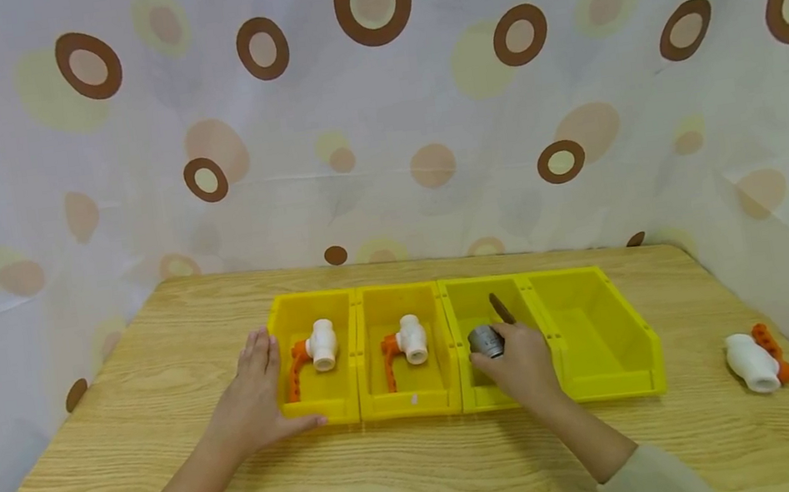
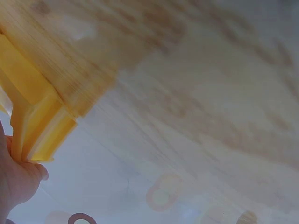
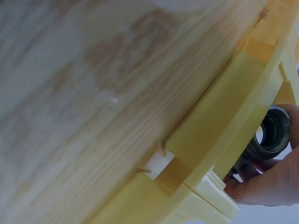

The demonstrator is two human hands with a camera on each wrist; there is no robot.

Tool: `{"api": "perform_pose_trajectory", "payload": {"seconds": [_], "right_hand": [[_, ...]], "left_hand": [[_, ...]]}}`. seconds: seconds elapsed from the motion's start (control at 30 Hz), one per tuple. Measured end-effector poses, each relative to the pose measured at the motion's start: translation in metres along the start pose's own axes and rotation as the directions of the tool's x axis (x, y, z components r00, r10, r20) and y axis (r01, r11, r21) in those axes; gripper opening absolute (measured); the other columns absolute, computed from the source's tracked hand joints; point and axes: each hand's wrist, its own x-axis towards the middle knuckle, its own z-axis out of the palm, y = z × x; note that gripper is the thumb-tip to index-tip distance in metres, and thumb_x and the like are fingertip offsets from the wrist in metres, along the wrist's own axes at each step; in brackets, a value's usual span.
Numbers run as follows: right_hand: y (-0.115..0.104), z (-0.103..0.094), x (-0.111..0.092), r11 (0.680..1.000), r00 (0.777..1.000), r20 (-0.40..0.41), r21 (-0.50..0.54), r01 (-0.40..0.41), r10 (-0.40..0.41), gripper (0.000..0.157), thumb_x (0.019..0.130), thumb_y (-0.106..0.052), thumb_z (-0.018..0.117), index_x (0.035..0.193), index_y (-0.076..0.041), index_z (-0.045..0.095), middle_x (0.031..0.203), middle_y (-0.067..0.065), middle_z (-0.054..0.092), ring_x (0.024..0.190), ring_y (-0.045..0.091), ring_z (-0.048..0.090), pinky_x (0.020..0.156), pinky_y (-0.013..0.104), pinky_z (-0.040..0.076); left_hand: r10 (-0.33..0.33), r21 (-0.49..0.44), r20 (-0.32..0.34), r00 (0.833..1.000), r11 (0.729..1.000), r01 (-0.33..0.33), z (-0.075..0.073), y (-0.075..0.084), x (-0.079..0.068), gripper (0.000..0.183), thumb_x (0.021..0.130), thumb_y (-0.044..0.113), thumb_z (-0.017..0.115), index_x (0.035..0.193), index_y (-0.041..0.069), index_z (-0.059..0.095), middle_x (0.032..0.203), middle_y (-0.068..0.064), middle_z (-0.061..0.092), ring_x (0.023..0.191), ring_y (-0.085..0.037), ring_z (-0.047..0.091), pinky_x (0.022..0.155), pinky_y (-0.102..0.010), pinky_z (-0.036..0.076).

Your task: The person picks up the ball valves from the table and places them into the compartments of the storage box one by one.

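Note:
My right hand pinches a metal ball valve with a dark lever, inside the third yellow bin from the left. In the right wrist view, the valve's threaded opening faces the camera. My left hand rests against the leftmost yellow bin, fingers straight along its side and thumb stretched across its front. One white plastic valve with an orange handle lies in that bin. A similar white valve lies in the second bin.
The rightmost yellow bin joins the end of the row. Another white valve with an orange handle lies on the wooden table at the right. A patterned curtain hangs behind the table and along its sides.

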Motion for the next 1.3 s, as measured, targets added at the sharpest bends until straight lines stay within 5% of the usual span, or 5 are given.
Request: {"api": "perform_pose_trajectory", "payload": {"seconds": [0.2,0.57,1.3], "right_hand": [[0.002,0.002,0.001,1.000,0.999,0.020,-0.007,-0.028,0.028,0.030,0.076,-0.017,0.069,0.093,0.007,0.065,0.077,0.016,0.063,0.058,0.018,0.052,0.047,0.023,0.043],[0.004,0.007,0.002,0.986,0.981,0.093,0.005,-0.169,0.168,0.045,0.079,-0.016,0.067,0.115,0.010,0.057,0.095,0.024,0.064,0.066,0.022,0.058,0.049,0.027,0.048],[0.006,0.012,0.003,0.977,0.967,0.140,-0.042,-0.208,0.212,0.048,0.079,-0.018,0.067,0.118,0.008,0.054,0.099,0.024,0.064,0.070,0.023,0.061,0.053,0.028,0.050]], "left_hand": [[0.005,0.004,-0.001,1.000,1.000,-0.005,0.002,0.000,0.000,0.119,0.066,0.066,0.067,0.137,-0.019,0.024,0.146,-0.037,0.018,0.137,-0.047,0.017,0.112,-0.054,0.023],[0.002,0.000,0.003,1.000,1.000,-0.002,0.002,0.001,0.002,0.119,0.066,0.066,0.067,0.137,-0.019,0.025,0.146,-0.037,0.019,0.137,-0.047,0.018,0.112,-0.054,0.023],[0.000,0.001,0.005,1.000,1.000,0.000,0.001,0.000,0.002,0.121,0.065,0.068,0.066,0.137,-0.019,0.024,0.146,-0.037,0.018,0.137,-0.048,0.018,0.112,-0.054,0.023]]}}
